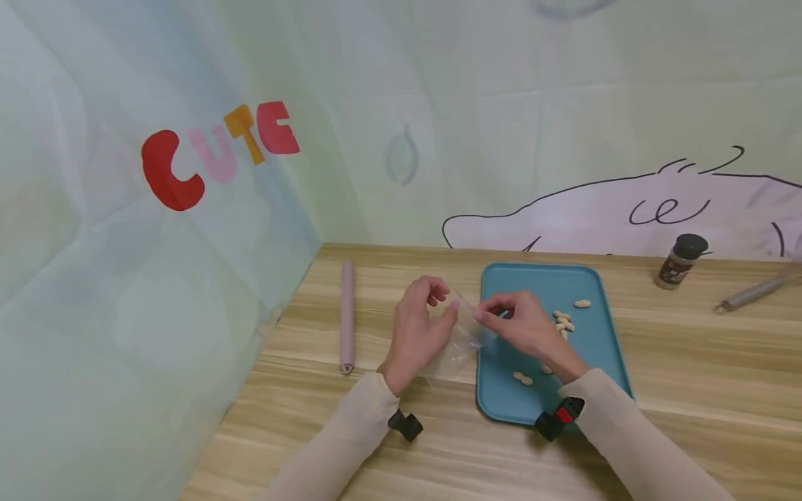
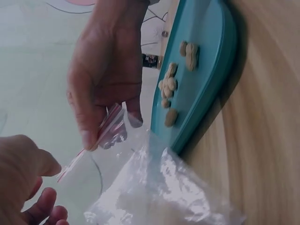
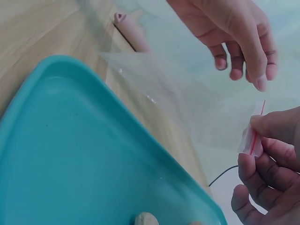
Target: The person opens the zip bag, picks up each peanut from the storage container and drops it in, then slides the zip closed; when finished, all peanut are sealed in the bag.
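A clear zip-lock bag point(image 2: 136, 183) with a red line along its mouth hangs over the table beside the tray. My right hand point(image 1: 523, 323) pinches the bag's mouth between thumb and fingers, as the right wrist view also shows. Close to the other end of that mouth is my left hand point(image 1: 422, 327), its fingers loosely bent and apart from the strip in the right wrist view. Under my right hand lies a blue tray point(image 1: 510, 403) with several peanuts point(image 1: 523, 378) on it; the wrist and forearm hide part of it.
A mauve rod-like tool point(image 1: 347, 316) lies on the wooden table point(image 1: 438, 459) to the left. Behind the tray, to the right, stands a black-capped jar point(image 1: 679, 263). A grey-handled utensil point(image 1: 752, 295) lies at the right edge. Printed cloth point(image 1: 376, 139) hangs behind.
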### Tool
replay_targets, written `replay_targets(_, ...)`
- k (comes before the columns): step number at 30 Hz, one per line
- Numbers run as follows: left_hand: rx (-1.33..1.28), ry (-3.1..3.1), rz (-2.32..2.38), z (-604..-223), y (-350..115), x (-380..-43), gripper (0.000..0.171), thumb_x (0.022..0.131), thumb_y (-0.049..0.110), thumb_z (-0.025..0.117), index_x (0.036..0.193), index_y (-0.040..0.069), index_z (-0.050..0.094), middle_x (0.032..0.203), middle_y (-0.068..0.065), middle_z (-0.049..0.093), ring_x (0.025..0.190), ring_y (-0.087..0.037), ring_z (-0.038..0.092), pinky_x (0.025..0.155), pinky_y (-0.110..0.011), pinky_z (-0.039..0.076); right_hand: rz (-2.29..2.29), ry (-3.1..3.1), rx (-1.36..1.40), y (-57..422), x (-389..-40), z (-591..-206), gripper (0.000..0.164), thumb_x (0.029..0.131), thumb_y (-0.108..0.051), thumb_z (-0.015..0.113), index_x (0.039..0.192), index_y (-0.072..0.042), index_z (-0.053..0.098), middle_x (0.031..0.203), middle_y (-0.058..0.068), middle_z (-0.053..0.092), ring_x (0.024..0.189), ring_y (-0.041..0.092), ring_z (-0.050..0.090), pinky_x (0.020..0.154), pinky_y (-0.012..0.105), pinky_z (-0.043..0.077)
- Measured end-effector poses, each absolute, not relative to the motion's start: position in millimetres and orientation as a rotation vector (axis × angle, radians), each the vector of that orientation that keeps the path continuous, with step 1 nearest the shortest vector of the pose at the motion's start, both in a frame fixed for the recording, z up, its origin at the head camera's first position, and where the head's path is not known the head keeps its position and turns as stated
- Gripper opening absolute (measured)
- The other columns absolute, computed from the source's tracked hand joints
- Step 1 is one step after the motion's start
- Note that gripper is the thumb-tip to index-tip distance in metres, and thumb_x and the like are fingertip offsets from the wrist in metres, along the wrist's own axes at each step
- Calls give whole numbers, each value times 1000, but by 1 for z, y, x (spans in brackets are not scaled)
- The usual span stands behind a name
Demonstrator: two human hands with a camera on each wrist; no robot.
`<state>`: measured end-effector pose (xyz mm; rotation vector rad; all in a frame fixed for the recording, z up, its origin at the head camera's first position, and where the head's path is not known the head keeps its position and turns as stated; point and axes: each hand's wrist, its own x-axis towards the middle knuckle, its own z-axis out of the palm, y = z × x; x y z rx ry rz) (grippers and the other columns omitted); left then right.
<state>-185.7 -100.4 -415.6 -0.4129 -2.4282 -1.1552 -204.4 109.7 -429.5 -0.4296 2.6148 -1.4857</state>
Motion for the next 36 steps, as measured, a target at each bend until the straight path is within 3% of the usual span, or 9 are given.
replay_targets(10,-454,-2447,-1338,-416,-84,-171,11,96,17,79,106,12,74,94,-4,76,85,-20,71,71,-22,53,-1599,2579,-423,119,-195,-424,21,102,-29,74,107,-10,81,102,9,80,82,20,65,69,27,54)
replay_targets(16,-463,-2415,-1459,-415,-77,-172,19,96,16,80,112,8,73,105,-7,78,88,-17,75,79,-26,63,-1667,2506,-462,120,-192,-422,21,102,-28,75,110,-9,81,104,14,81,82,19,67,69,26,55)
replay_targets(25,-445,-2393,-1597,-416,-77,-174,18,97,11,78,113,6,72,108,-12,79,95,-21,79,89,-28,64,-1697,2500,-450,118,-190,-423,24,104,-24,72,120,-8,81,116,12,82,96,18,70,74,26,56)
replay_targets(36,-424,-2369,-1776,-415,-79,-172,20,96,7,79,113,5,69,110,-15,78,100,-22,79,91,-25,63,-1638,2586,-401,111,-188,-422,21,102,-26,75,110,-8,83,103,10,82,82,20,66,67,26,53)
